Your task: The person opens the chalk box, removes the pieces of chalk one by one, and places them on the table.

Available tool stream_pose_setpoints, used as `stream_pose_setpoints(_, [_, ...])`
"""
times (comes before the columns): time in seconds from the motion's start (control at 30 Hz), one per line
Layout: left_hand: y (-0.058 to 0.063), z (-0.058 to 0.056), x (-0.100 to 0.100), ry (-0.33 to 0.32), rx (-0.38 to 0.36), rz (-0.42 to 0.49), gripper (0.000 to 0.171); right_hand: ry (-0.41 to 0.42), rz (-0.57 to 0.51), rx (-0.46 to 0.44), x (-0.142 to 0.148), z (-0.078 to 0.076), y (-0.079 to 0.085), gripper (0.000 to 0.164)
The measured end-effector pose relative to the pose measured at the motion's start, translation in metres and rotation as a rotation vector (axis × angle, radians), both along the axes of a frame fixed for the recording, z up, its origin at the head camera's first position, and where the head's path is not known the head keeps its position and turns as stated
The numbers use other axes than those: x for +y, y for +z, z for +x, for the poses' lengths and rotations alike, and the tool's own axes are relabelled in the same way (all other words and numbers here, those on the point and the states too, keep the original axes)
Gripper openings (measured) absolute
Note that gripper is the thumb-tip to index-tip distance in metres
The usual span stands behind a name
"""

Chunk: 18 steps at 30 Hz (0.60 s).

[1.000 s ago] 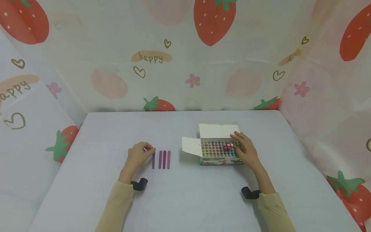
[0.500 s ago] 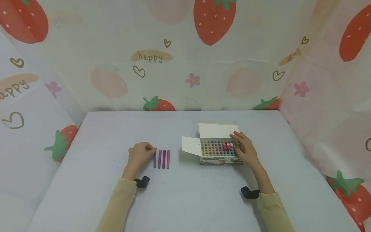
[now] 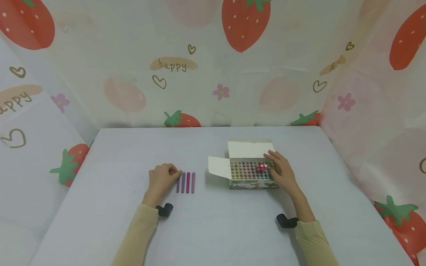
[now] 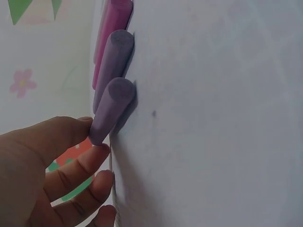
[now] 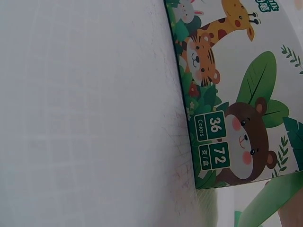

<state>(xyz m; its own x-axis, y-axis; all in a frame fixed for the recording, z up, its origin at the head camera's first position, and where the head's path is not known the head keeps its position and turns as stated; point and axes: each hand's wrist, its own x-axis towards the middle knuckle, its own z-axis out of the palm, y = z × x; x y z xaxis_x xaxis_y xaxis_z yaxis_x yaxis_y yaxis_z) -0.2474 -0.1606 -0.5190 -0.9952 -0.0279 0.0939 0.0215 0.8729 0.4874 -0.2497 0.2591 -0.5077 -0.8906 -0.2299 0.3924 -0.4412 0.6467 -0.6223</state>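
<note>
The left hand [image 3: 163, 180] pinches the far end of a purple stick [image 4: 111, 109] with its thumb and first finger. The stick lies on the white table [image 3: 213, 225], at the left end of a little row. It is long and thin, with one end pointing at the person and the other at the back wall [image 3: 213, 111]. Just beside it are a second purple stick [image 3: 182, 183], a bright pink stick [image 3: 188, 183] and a pale pink stick [image 3: 193, 183] (all four lie the same way). The right hand [image 3: 281, 173], its fingers spread, rests on the right end of an open box [image 3: 254, 184]. The box's long side runs left to right, and some pink sticks [image 3: 261, 168] poke up inside.
</note>
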Motion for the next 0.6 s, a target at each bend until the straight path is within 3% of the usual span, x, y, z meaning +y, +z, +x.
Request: stream_pose_setpoints(0.6, [0.0058,0.0025,0.0044,0.025,-0.001,-0.007,0.026,-0.01,-0.006,0.005,0.0007,-0.0016,-0.0024,0.045])
